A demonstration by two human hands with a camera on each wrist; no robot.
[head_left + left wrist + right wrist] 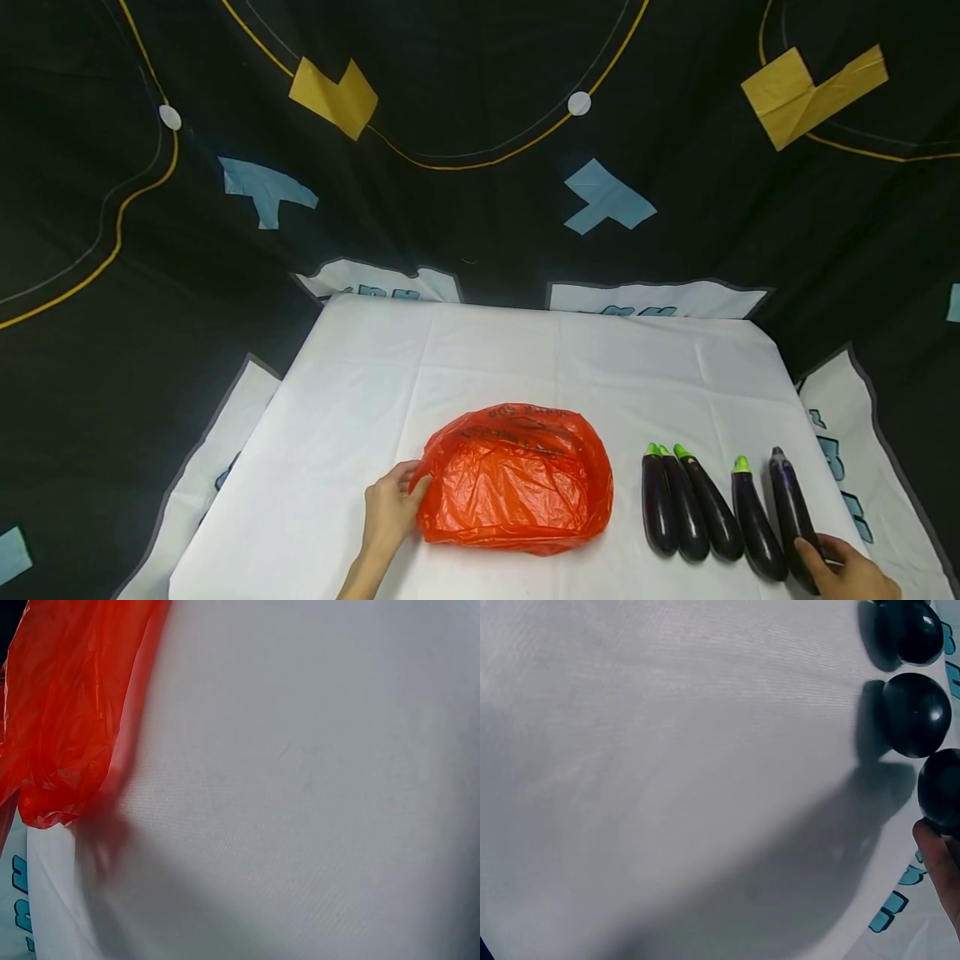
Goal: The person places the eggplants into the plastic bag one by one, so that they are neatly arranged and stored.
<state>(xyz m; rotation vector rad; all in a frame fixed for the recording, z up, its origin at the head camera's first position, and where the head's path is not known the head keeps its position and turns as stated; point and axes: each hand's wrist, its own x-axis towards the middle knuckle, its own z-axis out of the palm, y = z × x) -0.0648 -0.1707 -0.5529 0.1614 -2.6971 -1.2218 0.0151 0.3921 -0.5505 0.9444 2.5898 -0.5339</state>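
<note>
An open red plastic bag (517,492) lies on the white-covered table, its mouth facing up. At the bag's left rim my left hand (390,510) pinches the plastic between thumb and fingers; the left wrist view shows only the bag's side (82,705). My right hand (847,571) holds the lower end of the rightmost eggplant (792,504), a dark one with a dull stem end. In the right wrist view a digit (939,862) presses against that eggplant's round end (943,787). Just left of it lies a green-capped eggplant (754,521).
Three more green-capped eggplants, the middle one (684,508) among them, lie side by side between the bag and the right-hand pair. White cloth covers the table (525,358). A dark curtain (465,225) with yellow and blue patches hangs behind and along the sides.
</note>
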